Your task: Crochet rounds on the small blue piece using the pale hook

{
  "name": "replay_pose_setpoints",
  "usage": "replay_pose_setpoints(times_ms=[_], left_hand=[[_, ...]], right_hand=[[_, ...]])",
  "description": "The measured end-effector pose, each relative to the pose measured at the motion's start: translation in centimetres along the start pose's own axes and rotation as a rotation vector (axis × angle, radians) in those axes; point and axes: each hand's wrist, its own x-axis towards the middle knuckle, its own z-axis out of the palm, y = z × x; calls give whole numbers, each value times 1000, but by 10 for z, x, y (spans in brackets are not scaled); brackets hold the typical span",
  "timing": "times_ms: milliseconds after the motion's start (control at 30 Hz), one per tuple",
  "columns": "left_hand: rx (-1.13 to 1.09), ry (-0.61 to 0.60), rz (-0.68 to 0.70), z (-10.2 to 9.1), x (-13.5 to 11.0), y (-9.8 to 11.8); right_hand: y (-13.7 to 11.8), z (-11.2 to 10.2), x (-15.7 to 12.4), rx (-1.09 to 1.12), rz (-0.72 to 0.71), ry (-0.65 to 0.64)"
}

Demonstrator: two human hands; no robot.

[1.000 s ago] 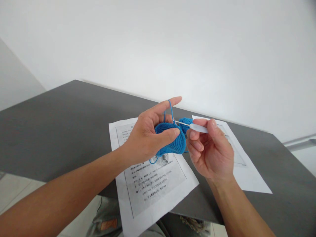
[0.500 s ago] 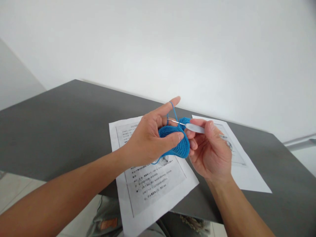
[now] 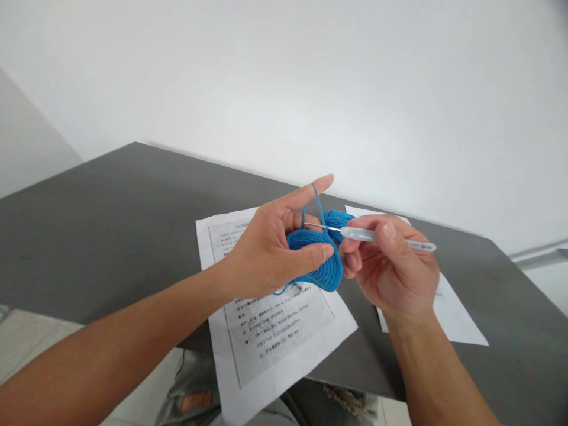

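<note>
My left hand point(image 3: 270, 248) pinches a blue crocheted piece point(image 3: 320, 266) between thumb and fingers, held above the table. A blue yarn strand point(image 3: 316, 201) loops over its raised index finger. My right hand point(image 3: 390, 269) grips a crochet hook point(image 3: 381, 236) with a clear handle, lying almost level. Its thin metal tip point(image 3: 316, 225) reaches the top edge of the piece, beside the strand. A blue yarn ball point(image 3: 339, 216) shows just behind the hands.
A dark grey table point(image 3: 110, 225) carries two printed sheets: one point(image 3: 270, 331) under my hands overhanging the near edge, another point(image 3: 448, 313) to the right. A white wall rises behind. My lap shows below the table edge.
My right hand has turned so the hook's handle lies flatter and its rear end sticks out to the right. The crocheted piece and left hand shifted slightly right.
</note>
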Motion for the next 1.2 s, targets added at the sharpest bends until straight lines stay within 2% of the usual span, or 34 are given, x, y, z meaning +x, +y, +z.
replay_pose_setpoints(times_ms=[300, 533, 933, 1200], left_hand=[[172, 61, 27, 0, 0, -2], [119, 14, 27, 1, -2, -7], [194, -45, -23, -2, 0, -1], [208, -23, 33, -1, 0, -6]], right_hand=[[-12, -11, -1, -179, -89, 5], [-19, -12, -2, -265, -137, 47], [-21, -17, -3, -273, -157, 1], [-21, -21, -3, -303, -203, -15]])
